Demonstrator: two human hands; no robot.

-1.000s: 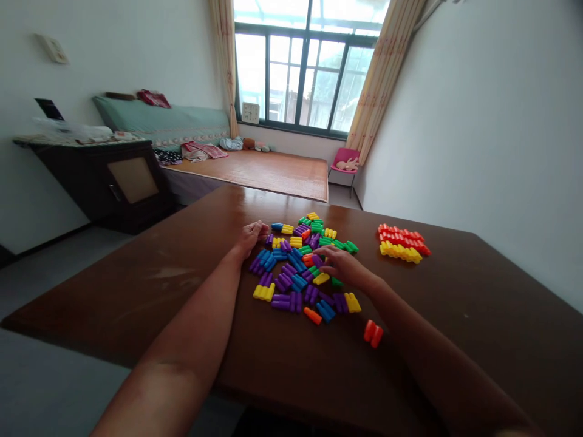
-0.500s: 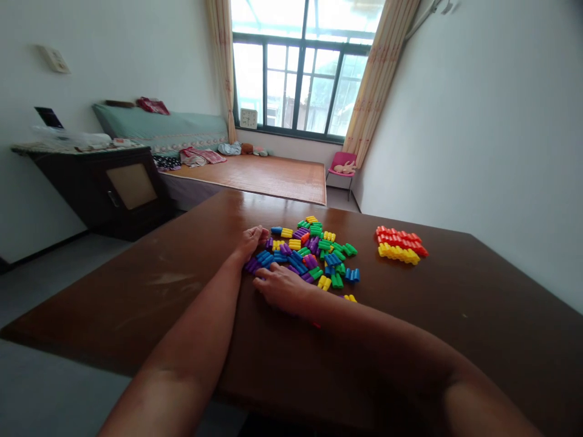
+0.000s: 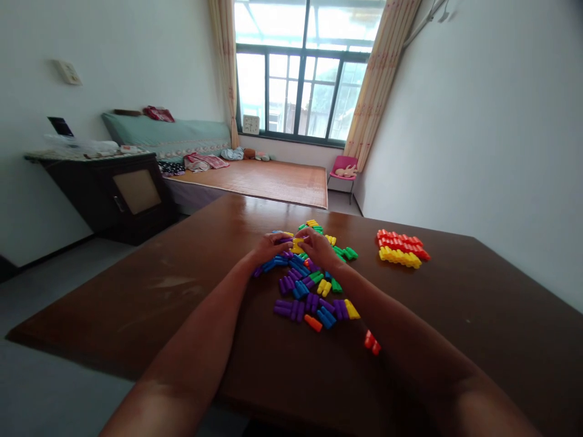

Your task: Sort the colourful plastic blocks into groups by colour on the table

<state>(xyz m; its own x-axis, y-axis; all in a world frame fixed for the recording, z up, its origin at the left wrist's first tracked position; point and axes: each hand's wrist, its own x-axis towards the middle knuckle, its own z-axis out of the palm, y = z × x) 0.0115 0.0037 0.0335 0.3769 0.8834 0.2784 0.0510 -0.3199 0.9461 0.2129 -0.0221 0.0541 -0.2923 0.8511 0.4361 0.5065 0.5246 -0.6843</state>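
Pinched a ridged yellow plastic block between narrowly parted right fingers; curled left fingers beside it, hold unclear, over smooth, glossy tabletop.

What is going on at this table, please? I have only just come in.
A person has both hands over a spread of colourful plastic pieces on a brown table. The right hand has a yellow piece in its grip. The left hand is close beside it; whether it holds anything is unclear. Apart, to the right, lie red rows and a yellow row.
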